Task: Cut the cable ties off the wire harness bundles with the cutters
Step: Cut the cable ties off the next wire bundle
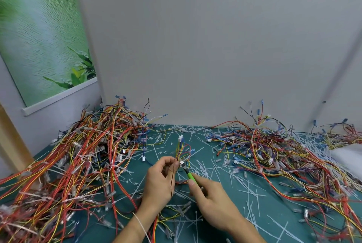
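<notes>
My left hand (159, 180) pinches a small wire harness bundle (183, 149) of red, yellow and blue wires, holding it upright over the green mat (252, 201). White connectors top the bundle. My right hand (212, 197) grips green-handled cutters (188, 174). The cutter jaws point up and left and sit at a white cable tie on the bundle, just right of my left fingertips. I cannot tell whether the jaws are closed.
A large heap of tied harnesses (78, 164) covers the left of the mat. Another tangle of wires (274, 150) spreads at the right. Several cut white cable ties (211, 168) litter the middle. A grey wall stands behind; a white object (346, 156) lies at far right.
</notes>
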